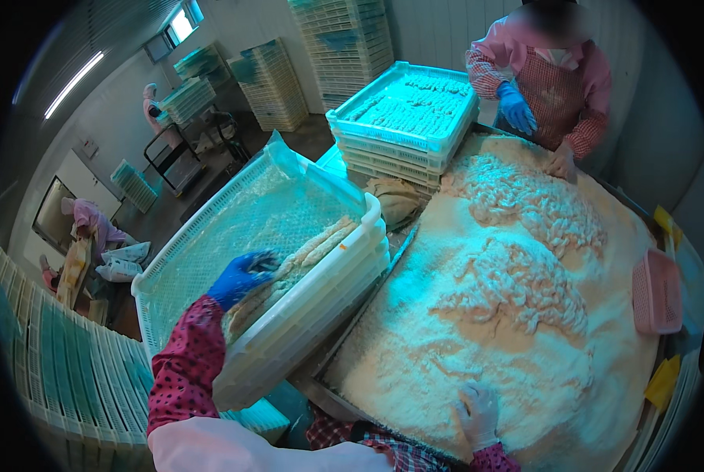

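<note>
My left hand [244,275] wears a blue glove crusted with crumbs; its fingers are loosely curved and apart at the edge of a row of pale coated strips [301,267] inside a white mesh tray [186,259], atop a stack. My right hand [476,413], in a whitish glove, rests open, fingers slightly bent, in the bed of pale crumbs [383,346] at lower right. A loose coated piece [454,370] lies just above it. Two heaps of coated strips [509,287] sit farther up the bed.
A co-worker [556,94] stands across the crumb bed, beside stacked filled trays [407,106]. A pink basket [655,291] is at right, stacked trays [68,370] at lower left. Two people [100,228] [159,114] and tall crate stacks [269,82] are behind.
</note>
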Action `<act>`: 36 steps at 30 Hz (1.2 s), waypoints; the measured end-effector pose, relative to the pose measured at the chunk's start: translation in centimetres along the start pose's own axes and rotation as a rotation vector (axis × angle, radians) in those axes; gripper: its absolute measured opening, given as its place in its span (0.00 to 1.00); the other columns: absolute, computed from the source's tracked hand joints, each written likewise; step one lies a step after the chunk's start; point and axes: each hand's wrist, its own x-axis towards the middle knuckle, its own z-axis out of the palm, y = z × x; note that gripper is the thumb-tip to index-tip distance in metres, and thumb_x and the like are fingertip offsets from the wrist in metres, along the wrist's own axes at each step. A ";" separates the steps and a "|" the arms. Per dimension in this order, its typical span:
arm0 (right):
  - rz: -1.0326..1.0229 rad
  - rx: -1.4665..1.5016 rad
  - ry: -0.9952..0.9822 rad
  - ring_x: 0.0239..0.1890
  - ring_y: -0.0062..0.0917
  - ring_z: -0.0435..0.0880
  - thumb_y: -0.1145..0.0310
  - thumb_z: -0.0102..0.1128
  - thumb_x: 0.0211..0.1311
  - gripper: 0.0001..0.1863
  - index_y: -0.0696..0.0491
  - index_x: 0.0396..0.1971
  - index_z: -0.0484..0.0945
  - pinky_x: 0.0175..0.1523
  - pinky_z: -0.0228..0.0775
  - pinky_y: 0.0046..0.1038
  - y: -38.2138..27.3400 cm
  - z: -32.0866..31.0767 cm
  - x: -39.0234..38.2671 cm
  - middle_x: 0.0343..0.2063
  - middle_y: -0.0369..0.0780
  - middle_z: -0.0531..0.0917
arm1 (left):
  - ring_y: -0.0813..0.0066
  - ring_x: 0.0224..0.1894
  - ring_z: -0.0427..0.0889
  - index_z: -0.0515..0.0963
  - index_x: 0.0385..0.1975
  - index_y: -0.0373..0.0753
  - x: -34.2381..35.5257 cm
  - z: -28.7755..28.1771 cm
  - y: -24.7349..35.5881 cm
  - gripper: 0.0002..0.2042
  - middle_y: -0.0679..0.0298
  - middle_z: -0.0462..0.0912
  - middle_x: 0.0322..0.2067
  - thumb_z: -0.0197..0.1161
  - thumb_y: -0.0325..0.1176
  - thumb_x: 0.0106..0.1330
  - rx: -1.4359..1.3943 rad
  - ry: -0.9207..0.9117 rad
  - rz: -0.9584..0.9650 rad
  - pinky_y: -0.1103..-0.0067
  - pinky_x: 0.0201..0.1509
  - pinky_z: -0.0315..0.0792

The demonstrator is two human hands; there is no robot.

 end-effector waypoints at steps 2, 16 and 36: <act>-0.005 0.000 0.006 0.42 0.36 0.73 0.70 0.64 0.43 0.17 0.50 0.38 0.75 0.46 0.65 0.37 0.2 0.3 -0.2 0.40 0.38 0.76 | 0.72 0.47 0.75 0.70 0.55 0.39 -2.7 -2.0 0.2 0.25 0.60 0.78 0.44 0.67 0.33 0.56 -0.007 -0.064 -0.106 0.77 0.55 0.68; 0.297 -0.428 0.003 0.41 0.32 0.75 0.70 0.58 0.49 0.13 0.47 0.37 0.75 0.41 0.68 0.34 4.7 -0.6 -3.0 0.36 0.39 0.75 | 0.70 0.47 0.75 0.73 0.49 0.34 -11.2 -0.2 0.9 0.16 0.58 0.75 0.47 0.59 0.25 0.60 0.383 0.304 0.265 0.77 0.51 0.68; 0.296 -0.106 0.085 0.48 0.33 0.72 0.69 0.62 0.45 0.17 0.48 0.40 0.75 0.52 0.66 0.34 1.9 -2.1 2.0 0.43 0.38 0.74 | 0.58 0.45 0.75 0.77 0.46 0.45 -1.7 36.0 -0.6 0.19 0.58 0.77 0.46 0.59 0.24 0.51 0.535 -0.049 0.844 0.70 0.49 0.69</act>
